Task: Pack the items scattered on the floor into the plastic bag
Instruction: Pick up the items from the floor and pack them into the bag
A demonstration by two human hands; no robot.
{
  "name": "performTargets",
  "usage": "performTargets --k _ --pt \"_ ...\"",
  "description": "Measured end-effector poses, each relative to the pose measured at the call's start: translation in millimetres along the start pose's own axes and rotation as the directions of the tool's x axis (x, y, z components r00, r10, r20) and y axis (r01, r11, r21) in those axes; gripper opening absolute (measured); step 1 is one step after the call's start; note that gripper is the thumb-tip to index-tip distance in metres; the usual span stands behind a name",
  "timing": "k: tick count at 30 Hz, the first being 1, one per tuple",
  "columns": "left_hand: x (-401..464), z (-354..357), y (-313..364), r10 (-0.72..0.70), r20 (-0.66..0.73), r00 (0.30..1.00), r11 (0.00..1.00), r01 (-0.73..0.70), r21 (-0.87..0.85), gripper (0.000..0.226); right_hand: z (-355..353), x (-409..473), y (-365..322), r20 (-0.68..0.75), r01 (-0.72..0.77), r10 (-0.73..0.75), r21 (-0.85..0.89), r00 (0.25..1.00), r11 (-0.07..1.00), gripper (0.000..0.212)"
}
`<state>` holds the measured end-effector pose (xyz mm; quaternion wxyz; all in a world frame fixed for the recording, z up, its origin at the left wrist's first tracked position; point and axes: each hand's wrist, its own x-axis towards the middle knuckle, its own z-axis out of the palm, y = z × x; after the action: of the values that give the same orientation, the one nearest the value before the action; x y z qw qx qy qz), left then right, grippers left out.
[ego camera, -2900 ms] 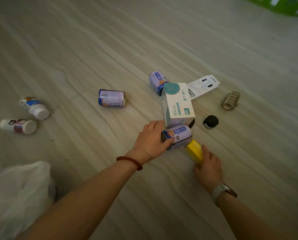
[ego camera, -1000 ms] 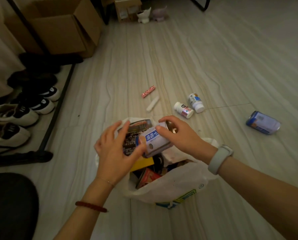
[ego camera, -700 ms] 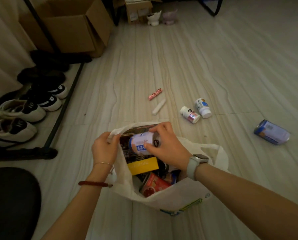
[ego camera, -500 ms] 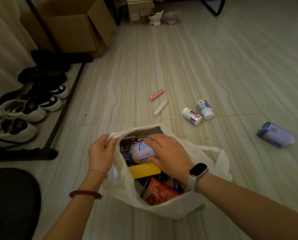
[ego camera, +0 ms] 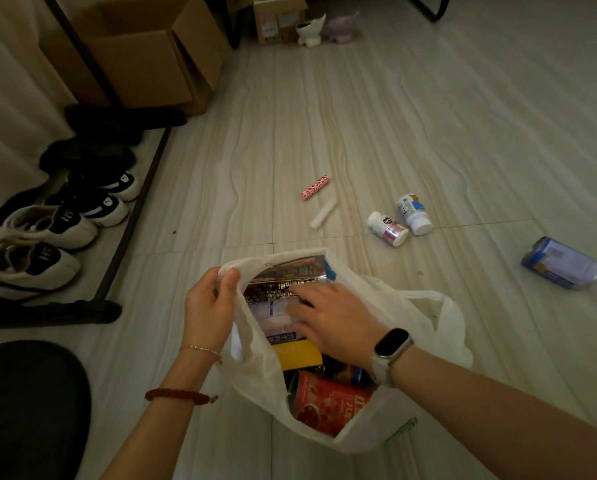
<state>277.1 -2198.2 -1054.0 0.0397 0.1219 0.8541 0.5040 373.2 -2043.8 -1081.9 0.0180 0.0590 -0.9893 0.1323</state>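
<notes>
1. The white plastic bag (ego camera: 425, 327) sits on the pale floor (ego camera: 428, 116) in the lower middle of the frame, its mouth open toward the camera.
2. The left hand (ego camera: 208, 308), left of the bag's mouth, pinches the bag's rim between thumb and curled fingers and lifts that edge.
3. The right hand (ego camera: 335, 322) reaches into the mouth from the lower right. Its fingers are nearly straight and spread, lying flat on the white can with blue print (ego camera: 272, 315) inside the bag; they are not closed round it.
4. Inside the bag, a dark printed packet (ego camera: 283, 278) stands at the far side, the white can lies just nearer, a yellow box (ego camera: 298, 355) lies below the can, and a red packet (ego camera: 328, 401) fills the near end.
5. Still on the floor, right of centre: two white bottles (ego camera: 399, 220) lying side by side, close together.
6. Left of them, above the bag: a pink spotted tube (ego camera: 315, 187) and a white tube (ego camera: 323, 214), near each other but apart.
7. At the right edge of the frame a blue and white can (ego camera: 560, 263) lies on its side, well apart from the bag.
8. Along the left edge, shoes (ego camera: 30, 244) sit on a low rack (ego camera: 130, 216); cardboard boxes (ego camera: 144, 53) stand in the upper left.
</notes>
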Motion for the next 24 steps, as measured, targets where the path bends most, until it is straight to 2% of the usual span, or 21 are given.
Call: performTargets --k 2,4,6,8,9,11,14,18,24 --pt "0.3 -2.4 -1.9 0.008 0.000 1.000 0.999 -0.008 0.039 0.030 -8.1 -4.3 8.7 -0.102 -0.090 0.082 -0.071 0.991 0.993 0.036" --pt "0.4 -1.3 0.2 0.012 0.019 1.000 0.989 -0.014 0.148 0.037 -11.8 -8.5 17.4 -0.086 -0.244 0.238 -0.076 0.968 0.967 0.049" --pt "1.0 2.9 3.8 0.047 0.084 0.995 0.942 -0.072 0.329 0.036 -8.6 -12.9 26.2 0.082 -0.296 0.296 -0.004 0.952 0.955 0.053" --pt "4.2 9.4 8.8 0.085 0.126 0.988 0.868 -0.136 0.477 0.026 -7.6 -19.5 29.8 0.246 -0.289 0.253 0.127 0.936 0.949 0.053" --pt "6.4 13.1 13.1 0.095 0.142 0.985 0.844 -0.155 0.513 0.026 -11.0 -23.0 30.6 0.235 -0.284 0.238 0.187 0.942 0.941 0.052" --pt "13.8 21.2 27.7 0.125 0.178 0.976 0.831 -0.202 0.518 0.035 -20.4 -30.3 38.2 0.100 -0.283 0.265 0.286 0.959 0.916 0.047" --pt "34.6 42.9 54.1 0.224 0.274 0.935 0.796 -0.337 0.503 0.040 -34.0 -35.2 64.4 -0.046 -0.329 0.359 0.306 0.932 0.893 0.040" --pt "81.0 98.8 81.5 0.277 0.494 0.824 0.682 -0.531 0.503 0.044 -41.8 -33.5 123.1 -0.021 -0.542 0.575 0.302 0.818 0.784 0.040" --pt "121.5 212.1 67.0 0.184 0.742 0.645 0.598 -0.672 0.436 0.058 -24.3 -22.8 215.7 -0.012 -0.760 0.821 0.370 0.571 0.534 0.037"
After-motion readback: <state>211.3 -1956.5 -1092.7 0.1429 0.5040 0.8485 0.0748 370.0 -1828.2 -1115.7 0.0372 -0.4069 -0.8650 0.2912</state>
